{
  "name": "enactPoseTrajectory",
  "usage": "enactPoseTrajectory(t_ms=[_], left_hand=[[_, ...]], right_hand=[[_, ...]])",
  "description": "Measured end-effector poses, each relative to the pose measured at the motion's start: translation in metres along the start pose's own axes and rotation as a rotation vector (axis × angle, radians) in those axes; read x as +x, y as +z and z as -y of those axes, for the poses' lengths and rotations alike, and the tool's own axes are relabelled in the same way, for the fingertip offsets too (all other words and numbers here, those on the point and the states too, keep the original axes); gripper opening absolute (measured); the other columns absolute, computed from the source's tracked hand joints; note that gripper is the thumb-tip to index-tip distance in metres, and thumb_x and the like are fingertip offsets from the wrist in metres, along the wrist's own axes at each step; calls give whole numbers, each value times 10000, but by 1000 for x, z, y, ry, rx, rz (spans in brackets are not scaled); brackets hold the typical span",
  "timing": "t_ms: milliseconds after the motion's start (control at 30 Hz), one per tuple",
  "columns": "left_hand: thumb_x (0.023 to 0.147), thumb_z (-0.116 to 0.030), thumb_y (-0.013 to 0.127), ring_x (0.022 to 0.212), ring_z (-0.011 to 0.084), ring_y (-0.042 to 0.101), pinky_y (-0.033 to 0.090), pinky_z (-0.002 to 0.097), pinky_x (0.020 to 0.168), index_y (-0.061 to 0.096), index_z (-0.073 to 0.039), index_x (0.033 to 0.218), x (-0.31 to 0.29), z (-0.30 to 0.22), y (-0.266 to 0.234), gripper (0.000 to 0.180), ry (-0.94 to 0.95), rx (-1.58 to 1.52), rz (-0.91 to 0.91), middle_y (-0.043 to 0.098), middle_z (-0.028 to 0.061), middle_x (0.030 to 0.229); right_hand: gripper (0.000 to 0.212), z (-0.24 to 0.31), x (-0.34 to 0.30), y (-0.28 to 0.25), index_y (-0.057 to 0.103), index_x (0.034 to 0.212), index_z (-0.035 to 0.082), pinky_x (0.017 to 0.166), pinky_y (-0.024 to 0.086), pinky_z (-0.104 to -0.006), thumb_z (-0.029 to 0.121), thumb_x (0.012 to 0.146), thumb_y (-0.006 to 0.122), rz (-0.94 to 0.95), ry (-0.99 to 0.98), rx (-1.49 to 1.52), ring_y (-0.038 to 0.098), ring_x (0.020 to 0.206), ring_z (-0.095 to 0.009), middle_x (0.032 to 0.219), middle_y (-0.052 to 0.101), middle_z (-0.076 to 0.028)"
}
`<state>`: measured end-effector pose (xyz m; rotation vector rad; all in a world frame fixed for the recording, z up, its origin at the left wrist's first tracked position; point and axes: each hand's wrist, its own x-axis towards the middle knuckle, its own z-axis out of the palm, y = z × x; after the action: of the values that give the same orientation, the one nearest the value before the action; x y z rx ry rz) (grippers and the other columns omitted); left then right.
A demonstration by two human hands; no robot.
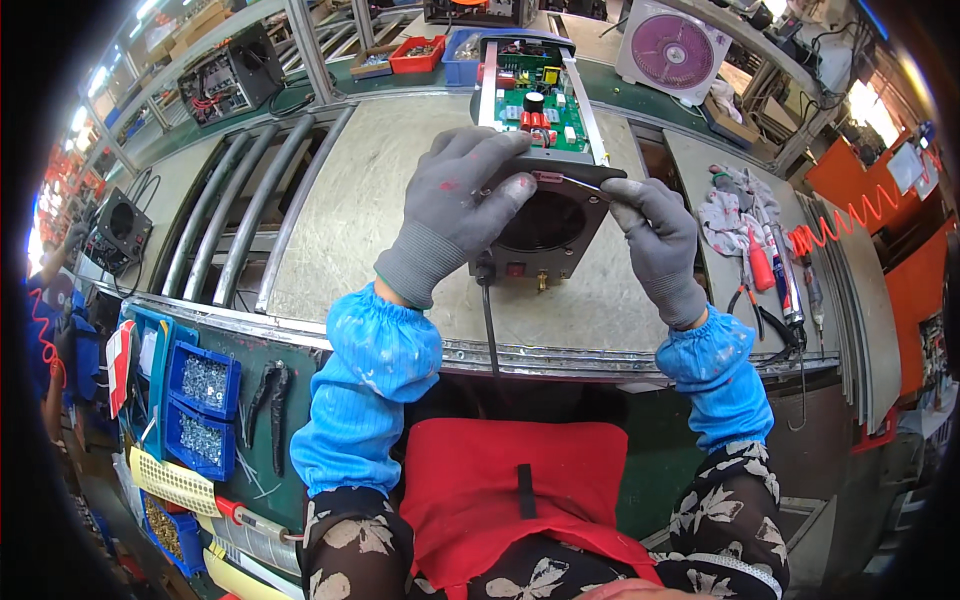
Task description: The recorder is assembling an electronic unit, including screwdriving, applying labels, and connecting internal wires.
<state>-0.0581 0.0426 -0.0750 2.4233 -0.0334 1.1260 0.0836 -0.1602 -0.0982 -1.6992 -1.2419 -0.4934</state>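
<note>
A metal-cased electrical machine point(570, 240) stands on the bench in front of me, its top uncovered. Inside it shows a green circuit board point(551, 95) with red, black and yellow components. Its near panel has a round dark fan opening point(540, 222), a red switch and a black power cord point(489, 320). In a grey glove, my left hand point(462, 195) grips the panel's upper edge between thumb and fingers. At the upper right corner, my gloved right hand point(655, 225) is closed in a pinch at the end of a thin strip; exactly what it holds is hidden.
Metal rollers point(255, 210) lie left of the bench top. Blue bins of small hardware point(203, 380) and black-handled pliers point(268, 400) are lower left. A rag point(735, 210), a red-capped bottle point(760, 262) and hand tools lie right. A purple fan unit point(672, 52) stands behind.
</note>
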Motion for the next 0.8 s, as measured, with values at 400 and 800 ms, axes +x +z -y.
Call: enactPoseTrajectory(t_ms=[400,800], left_hand=[[770,-496,744,919,293,586,467,413,790,695,-121,981,10,0,25,433,46,326,-137,652,52,916],[804,-499,688,946,295,606,440,467,792,652,-122,1019,51,-73,58,436,-100,558,72,645,97,947]], right_hand=[[148,0,-5,-4,719,1001,92,741,407,-307,89,857,685,-39,-41,-99,567,702,-200,771,628,-48],[312,-44,-77,39,649,1085,81,524,336,-195,360,992,544,93,1009,854,436,615,-23,779,549,37]])
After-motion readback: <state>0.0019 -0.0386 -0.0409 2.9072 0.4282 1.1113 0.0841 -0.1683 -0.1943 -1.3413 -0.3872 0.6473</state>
